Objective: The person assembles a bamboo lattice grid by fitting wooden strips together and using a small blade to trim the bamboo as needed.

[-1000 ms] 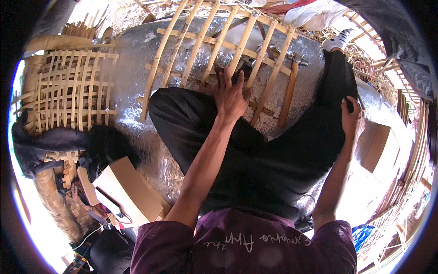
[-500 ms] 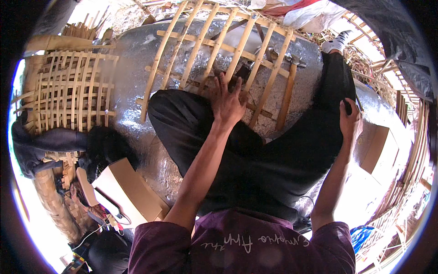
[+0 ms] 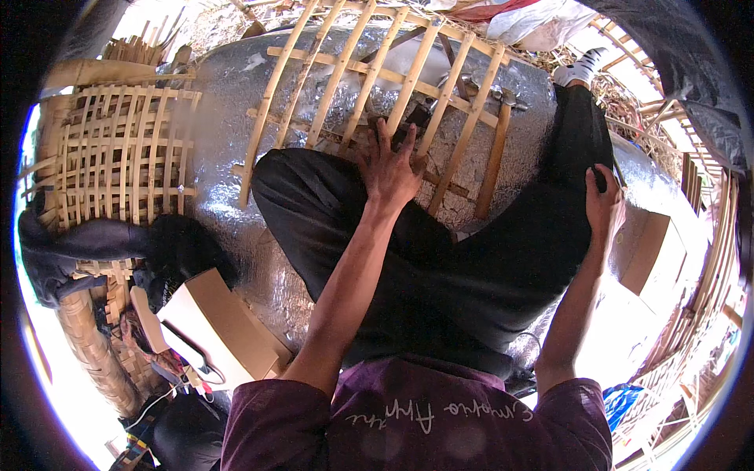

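A lattice of pale bamboo strips lies in front of me, its long strips crossed by a few slats. Over its near edge rests my left hand, fingers spread and fingertips touching or just above the strips; no object shows in its grip. My right hand rests by my right lower leg, against the black trousers. Its thumb and forefinger stand apart around a dark gap; the other fingers are partly hidden. Right of the lattice lies a hammer with a wooden handle. Beneath the strips sits a small dark object, partly covered.
Silvery foil sheeting covers the ground. A woven bamboo panel lies at left, with another person's dark-clothed leg near it. Cardboard boxes stand at lower left and right. Cables run at lower left.
Very little differs. The whole view has shifted slightly, and the lattice sits a touch farther left. Both hands keep nearly the same places and poses.
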A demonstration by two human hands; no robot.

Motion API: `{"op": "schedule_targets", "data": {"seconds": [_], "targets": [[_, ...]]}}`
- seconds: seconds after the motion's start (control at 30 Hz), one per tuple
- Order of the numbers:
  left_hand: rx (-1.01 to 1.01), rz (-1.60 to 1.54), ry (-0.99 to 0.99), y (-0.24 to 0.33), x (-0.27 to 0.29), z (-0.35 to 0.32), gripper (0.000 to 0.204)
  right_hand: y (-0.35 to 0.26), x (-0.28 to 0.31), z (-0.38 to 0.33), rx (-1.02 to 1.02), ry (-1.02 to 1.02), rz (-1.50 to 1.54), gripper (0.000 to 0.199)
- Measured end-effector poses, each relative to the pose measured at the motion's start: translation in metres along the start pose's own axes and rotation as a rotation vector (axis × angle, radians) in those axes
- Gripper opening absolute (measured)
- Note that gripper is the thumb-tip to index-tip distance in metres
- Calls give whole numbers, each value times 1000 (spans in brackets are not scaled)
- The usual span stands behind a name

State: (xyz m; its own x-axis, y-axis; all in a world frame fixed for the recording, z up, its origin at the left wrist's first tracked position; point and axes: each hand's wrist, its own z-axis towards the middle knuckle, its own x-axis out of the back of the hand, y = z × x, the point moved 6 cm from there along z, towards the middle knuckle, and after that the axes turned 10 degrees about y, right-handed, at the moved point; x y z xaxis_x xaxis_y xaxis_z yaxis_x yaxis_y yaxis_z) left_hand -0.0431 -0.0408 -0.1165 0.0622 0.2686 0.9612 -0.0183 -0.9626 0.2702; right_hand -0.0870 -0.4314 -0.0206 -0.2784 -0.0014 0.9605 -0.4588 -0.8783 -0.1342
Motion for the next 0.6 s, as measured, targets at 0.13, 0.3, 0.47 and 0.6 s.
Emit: {"op": "schedule_targets", "data": {"seconds": [0.13,0.3,0.47,0.6], "targets": [[11,14,-14,-1,0,2,64,-3,2,0,-28,-25,-15,36],[-6,51,31,-1,1,2,65,-5,4,0,-11,-26,-2,35],[-7,34,36,-2,-3,2,64,-1,0,0,-10,-30,-7,36],[-13,28,49,-3,-5,2,64,0,0,0,-17,-31,-12,36]]}}
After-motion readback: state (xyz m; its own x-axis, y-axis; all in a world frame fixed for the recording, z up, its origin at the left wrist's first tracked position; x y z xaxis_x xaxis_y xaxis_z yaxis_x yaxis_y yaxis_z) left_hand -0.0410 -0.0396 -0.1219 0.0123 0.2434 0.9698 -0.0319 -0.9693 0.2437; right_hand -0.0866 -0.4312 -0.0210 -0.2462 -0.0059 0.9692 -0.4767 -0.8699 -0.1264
